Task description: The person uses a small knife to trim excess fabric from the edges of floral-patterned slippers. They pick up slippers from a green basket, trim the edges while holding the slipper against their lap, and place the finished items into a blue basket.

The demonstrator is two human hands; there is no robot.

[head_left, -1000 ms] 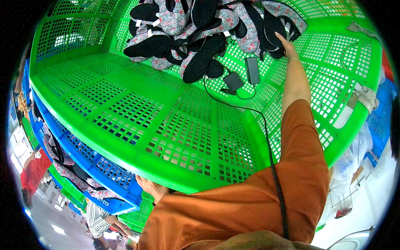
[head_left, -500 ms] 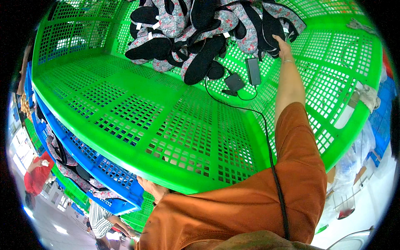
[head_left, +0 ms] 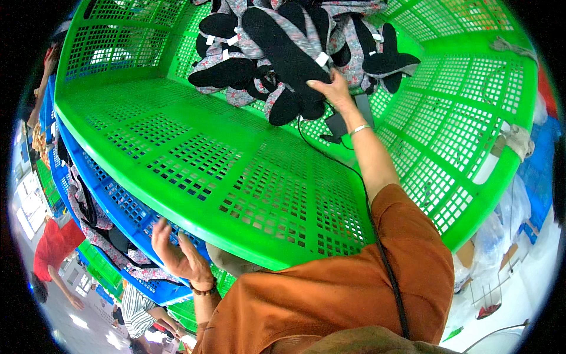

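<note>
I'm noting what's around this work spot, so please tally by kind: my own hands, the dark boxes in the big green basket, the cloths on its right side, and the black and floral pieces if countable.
Hands (left hand, right hand): 2
Dark boxes: 2
Cloths: 2
Total: 6
Black and floral pieces: too overlapped to count, left out.

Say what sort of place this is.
Likely a footwear workshop: a green perforated plastic crate holds black-soled, grey floral fabric slippers, with a blue perforated plastic crate and a red-clad person nearby.
</note>
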